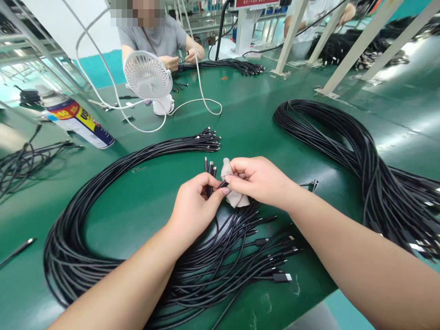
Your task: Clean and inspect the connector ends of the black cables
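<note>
Several black cable ends with metal plugs (pixel 211 167) stick up from my left hand (pixel 196 201), which is closed around them. Its thumb and forefinger pinch one more cable end, pointed toward the other hand. My right hand (pixel 254 178) is closed on a crumpled whitish cloth (pixel 237 199) and presses it against that cable end. Below and around my hands a large bundle of black cables (pixel 65 229) curves in a loop on the green table (pixel 144 201). Loose plugs from the bundle fan out to the right under my right forearm.
A second cable bundle (pixel 357 146) lies at the right. A spray can (pixel 80 121) and a small white fan (pixel 147 78) with a looping white cord stand behind. Across the table a co-worker (pixel 154 41) handles cables. Slanted metal posts (pixel 292 36) rise at the back right.
</note>
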The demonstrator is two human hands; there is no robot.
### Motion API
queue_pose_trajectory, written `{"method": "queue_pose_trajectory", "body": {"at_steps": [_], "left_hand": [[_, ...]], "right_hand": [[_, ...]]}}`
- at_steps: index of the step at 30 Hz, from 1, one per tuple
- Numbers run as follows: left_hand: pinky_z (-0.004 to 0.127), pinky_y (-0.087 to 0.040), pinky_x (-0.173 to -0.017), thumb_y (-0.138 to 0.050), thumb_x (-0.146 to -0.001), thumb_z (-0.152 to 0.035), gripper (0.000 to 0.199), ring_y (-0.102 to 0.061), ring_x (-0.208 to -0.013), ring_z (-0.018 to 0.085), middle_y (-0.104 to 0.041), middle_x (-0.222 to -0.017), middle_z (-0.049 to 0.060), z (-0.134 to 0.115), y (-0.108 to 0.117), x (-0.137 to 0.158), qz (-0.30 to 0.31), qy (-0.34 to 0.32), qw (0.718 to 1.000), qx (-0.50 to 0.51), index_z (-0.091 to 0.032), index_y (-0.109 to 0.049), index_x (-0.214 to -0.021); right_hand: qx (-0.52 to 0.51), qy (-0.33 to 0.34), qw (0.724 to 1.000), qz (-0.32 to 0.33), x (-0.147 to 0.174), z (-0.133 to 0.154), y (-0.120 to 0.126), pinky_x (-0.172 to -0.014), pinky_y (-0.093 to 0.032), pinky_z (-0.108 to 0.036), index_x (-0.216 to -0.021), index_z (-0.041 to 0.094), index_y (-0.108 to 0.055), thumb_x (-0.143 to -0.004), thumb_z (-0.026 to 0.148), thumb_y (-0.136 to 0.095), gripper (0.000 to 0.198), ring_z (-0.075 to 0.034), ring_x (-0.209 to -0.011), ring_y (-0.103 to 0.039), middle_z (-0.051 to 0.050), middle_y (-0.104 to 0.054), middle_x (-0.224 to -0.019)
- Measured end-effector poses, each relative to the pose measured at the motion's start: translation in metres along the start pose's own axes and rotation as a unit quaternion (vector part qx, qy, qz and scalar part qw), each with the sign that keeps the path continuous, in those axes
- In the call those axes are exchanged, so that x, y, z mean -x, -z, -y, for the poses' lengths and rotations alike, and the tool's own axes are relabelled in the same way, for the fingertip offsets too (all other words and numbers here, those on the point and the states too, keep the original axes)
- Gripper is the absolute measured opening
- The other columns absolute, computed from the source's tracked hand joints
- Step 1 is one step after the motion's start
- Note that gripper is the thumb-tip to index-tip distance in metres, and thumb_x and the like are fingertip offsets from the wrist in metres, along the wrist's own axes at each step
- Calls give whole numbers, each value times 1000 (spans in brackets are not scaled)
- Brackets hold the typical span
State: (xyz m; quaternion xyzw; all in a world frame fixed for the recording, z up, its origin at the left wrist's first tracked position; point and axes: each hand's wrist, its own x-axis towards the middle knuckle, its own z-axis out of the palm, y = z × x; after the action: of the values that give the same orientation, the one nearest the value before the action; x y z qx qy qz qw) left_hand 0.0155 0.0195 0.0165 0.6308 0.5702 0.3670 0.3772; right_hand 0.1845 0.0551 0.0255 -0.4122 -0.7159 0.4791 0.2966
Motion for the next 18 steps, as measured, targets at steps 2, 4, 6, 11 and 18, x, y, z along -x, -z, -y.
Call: {"method": "queue_pose_trajectory", "body": {"at_steps": [2,4,6,11,18], "left_hand": [[24,-35,-50,-66,-75,-27,15,-48,-51,11,-57,-58,-3,1,0,0,-6,-18,1000,-22,-19,-58,-66],[24,-35,-51,-66,-75,-26,14,-47,-52,11,-57,-60,-3,1,-1,1,-14,-39,998,-48,-18,-58,-67],[24,-36,-52,-66,-76,-24,12,-48,-54,11,-59,-62,-3,2,-2,1,-22,-63,995,-72,-18,-59,-67],[23,-38,-54,-66,-77,-21,8,-52,-58,11,-63,-68,-2,3,-2,1,-29,-97,990,-100,-18,-62,-70],[24,-40,-55,-67,-77,-26,10,-54,-60,12,-66,-70,-1,3,-4,3,-25,-93,993,-69,-19,-62,-72]], "right_hand": [[19,-18,1000,-2,0,4,-3,-40,-43,-17,-70,18,-51,-83,20,-53,14,-9,-45,-59,3,-60,-54],[21,-37,999,0,1,8,-4,-36,-42,-16,-71,18,-51,-83,18,-53,12,-10,-43,-59,4,-60,-53],[-11,-67,998,11,2,11,-4,-34,-42,-16,-74,18,-52,-84,17,-51,11,-10,-41,-58,4,-61,-51],[-52,-130,990,1,1,16,-4,-31,-39,-16,-71,17,-53,-82,11,-52,13,-9,-34,-53,2,-63,-48],[-90,-87,984,-125,-3,10,9,-35,-40,-17,-74,15,-59,-80,16,-58,6,-10,-42,-59,-1,-67,-60]]}}
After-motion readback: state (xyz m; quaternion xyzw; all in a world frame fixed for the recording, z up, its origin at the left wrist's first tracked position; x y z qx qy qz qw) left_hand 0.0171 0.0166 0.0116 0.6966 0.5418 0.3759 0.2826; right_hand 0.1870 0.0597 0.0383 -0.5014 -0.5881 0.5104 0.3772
